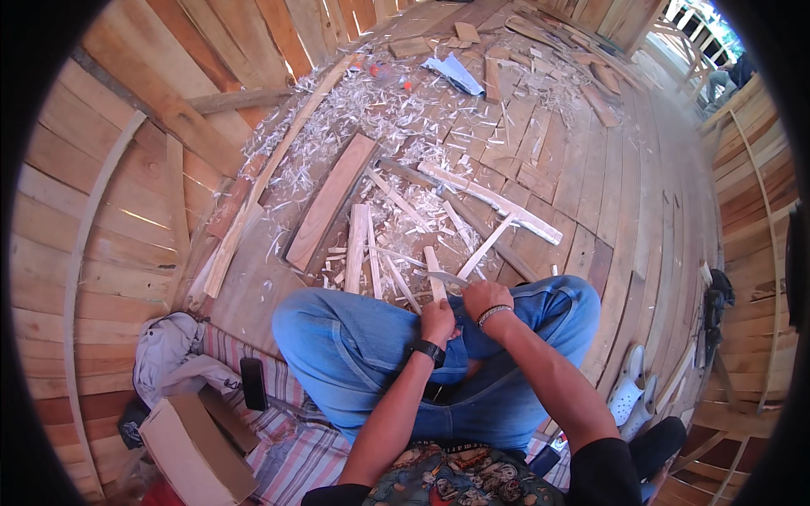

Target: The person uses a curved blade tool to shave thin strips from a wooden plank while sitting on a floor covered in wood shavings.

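My left hand (437,322), with a dark band on its wrist, is closed around the lower end of a short pale strip of wood (433,263) that points away from me. A knife (449,278) is gripped in my right hand (487,298), beside a beaded bracelet. Its blade reaches left across the strip, seemingly against the wood. Both hands are close together above my crossed legs in blue jeans (354,337). Just beyond them, several pale wooden strips (358,244) lie fanned out among curled shavings (405,215).
A thick reddish board (333,202) and a long pale batten (506,202) lie on the plank floor ahead. Left of me are a phone (252,384), a cardboard box (190,451) and a striped mat (295,447). Pale clogs (627,388) stand right. Another person (724,84) sits far right.
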The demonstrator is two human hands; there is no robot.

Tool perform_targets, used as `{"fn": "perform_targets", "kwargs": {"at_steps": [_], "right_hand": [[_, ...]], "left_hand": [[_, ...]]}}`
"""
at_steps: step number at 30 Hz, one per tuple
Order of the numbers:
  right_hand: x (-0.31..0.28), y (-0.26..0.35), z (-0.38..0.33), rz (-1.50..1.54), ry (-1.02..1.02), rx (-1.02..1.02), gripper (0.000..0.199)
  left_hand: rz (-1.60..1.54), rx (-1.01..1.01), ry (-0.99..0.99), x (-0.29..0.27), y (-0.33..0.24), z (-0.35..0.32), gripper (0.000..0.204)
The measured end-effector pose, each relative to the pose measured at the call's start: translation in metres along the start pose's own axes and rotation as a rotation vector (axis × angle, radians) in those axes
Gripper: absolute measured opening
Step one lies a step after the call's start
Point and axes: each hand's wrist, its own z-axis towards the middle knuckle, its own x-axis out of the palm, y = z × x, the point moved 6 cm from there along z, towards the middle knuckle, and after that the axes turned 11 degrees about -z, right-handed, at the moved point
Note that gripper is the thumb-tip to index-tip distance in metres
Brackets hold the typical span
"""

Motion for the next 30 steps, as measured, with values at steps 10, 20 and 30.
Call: {"fn": "perform_targets", "kwargs": {"at_steps": [10,20,30], "right_hand": [[-0.007,-0.008,0.010,-0.002,0.016,-0.089,0.040],[-0.011,-0.007,-0.001,-0.039,-0.002,-0.113,0.040],[0.003,-0.011,0.013,0.021,-0.013,-0.074,0.041]], "left_hand": [[0.021,-0.002,0.013,0.000,0.005,0.003,0.029],[-0.069,-0.016,0.027,-0.001,0.004,0.008,0.031],[-0.048,-0.044,0.041,0.000,0.002,-0.002,0.029]]}}
